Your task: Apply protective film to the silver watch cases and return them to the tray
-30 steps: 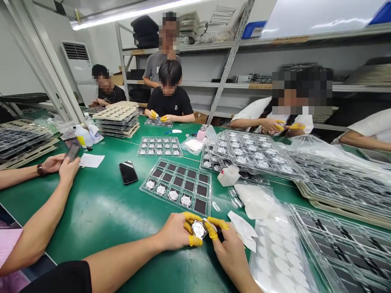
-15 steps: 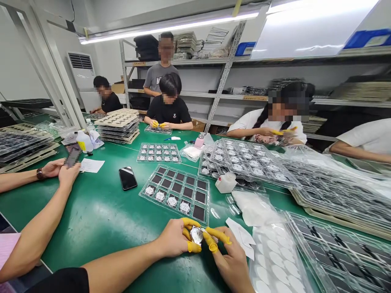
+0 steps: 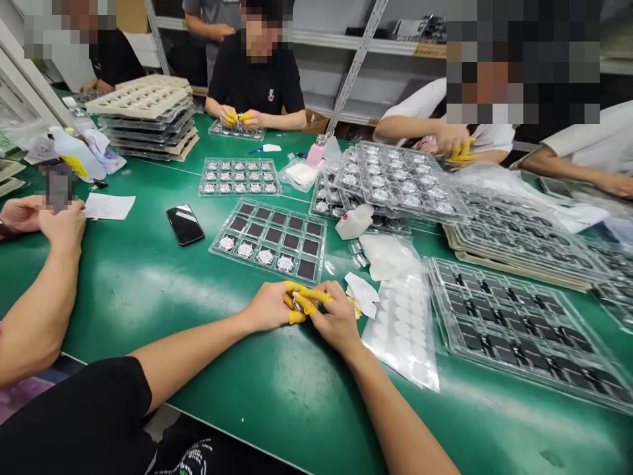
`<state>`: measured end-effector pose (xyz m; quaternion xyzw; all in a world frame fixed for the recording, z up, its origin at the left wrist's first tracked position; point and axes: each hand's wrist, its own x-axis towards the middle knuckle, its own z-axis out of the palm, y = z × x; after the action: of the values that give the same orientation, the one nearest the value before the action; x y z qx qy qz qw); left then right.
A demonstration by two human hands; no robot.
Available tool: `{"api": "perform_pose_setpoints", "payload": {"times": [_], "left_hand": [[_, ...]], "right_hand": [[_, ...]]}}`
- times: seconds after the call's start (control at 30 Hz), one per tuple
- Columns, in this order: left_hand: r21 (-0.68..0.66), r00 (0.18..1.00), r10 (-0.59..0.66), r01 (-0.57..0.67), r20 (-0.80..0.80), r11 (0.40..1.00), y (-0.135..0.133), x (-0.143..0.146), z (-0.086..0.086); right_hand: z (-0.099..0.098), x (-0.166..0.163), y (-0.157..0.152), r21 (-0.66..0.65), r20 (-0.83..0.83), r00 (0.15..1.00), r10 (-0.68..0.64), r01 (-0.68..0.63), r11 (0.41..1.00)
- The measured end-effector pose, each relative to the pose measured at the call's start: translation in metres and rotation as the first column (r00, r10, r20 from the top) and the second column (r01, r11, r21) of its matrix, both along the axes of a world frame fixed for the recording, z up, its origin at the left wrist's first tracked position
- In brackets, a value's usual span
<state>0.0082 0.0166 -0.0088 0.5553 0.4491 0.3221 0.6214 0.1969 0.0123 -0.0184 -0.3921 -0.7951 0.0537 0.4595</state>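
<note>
My left hand (image 3: 270, 307) and my right hand (image 3: 336, 320) meet over the green table (image 3: 163, 290), fingertips in yellow finger cots. Both pinch a small round silver watch case (image 3: 297, 304), mostly hidden between the fingers. Just beyond them lies a clear compartment tray (image 3: 271, 238) with several silver cases in its near row and dark empty pockets behind. A folded white cloth (image 3: 362, 294) lies right of my right hand, on a clear sheet of white round pads (image 3: 403, 326).
A black phone (image 3: 184, 224) lies left of the tray. A white bottle (image 3: 354, 221) stands behind it. Stacked clear trays (image 3: 524, 323) fill the right side. Another person's forearm (image 3: 37, 297) rests at left. Co-workers sit across the table.
The view has tilted down and moved closer. My hands have closed tighter together round the watch case, which now shows far less than before.
</note>
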Motion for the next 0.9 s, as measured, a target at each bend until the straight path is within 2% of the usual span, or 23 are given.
{"api": "perform_pose_setpoints", "payload": {"times": [0.13,0.3,0.43,0.57,0.6,0.7,0.83,0.9], "left_hand": [[0.019,0.998,0.055,-0.055,0.008,0.998,0.0026,0.0018,-0.0027],[0.037,0.999,0.017,-0.019,0.037,0.999,0.0026,0.0028,-0.0036],[0.037,0.999,0.05,-0.051,0.012,0.998,0.0008,0.0023,0.0002],[0.033,1.0,0.001,0.0,-0.014,0.999,0.001,0.0017,0.0034],[0.032,1.0,-0.012,0.013,-0.019,0.999,0.0012,0.0018,0.0036],[0.018,0.999,0.036,-0.036,-0.021,0.999,0.0021,0.0028,0.0023],[-0.002,0.997,0.072,-0.072,-0.019,0.997,0.0034,0.0041,-0.0009],[-0.009,0.998,0.063,-0.063,-0.028,0.998,0.0041,0.0044,-0.0009]], "right_hand": [[-0.0025,0.0038,-0.0018,-0.038,-0.046,0.993,-0.112,0.11,0.993],[-0.0008,0.0033,-0.0053,-0.032,-0.018,1.0,-0.006,0.006,0.999],[0.0021,0.0005,-0.0054,-0.083,-0.074,0.991,-0.112,0.106,0.991],[0.0032,-0.0002,-0.0044,-0.181,-0.111,0.994,0.002,-0.022,0.983],[0.0033,-0.0003,-0.0041,-0.213,-0.126,0.992,-0.005,-0.022,0.977],[0.0034,-0.0005,-0.0048,-0.312,-0.156,0.983,-0.097,0.045,0.949],[0.0025,-0.0011,-0.0037,-0.374,-0.154,0.984,-0.085,0.022,0.927],[0.0008,0.0027,0.0001,-0.382,-0.132,0.974,-0.187,0.124,0.916]]}}
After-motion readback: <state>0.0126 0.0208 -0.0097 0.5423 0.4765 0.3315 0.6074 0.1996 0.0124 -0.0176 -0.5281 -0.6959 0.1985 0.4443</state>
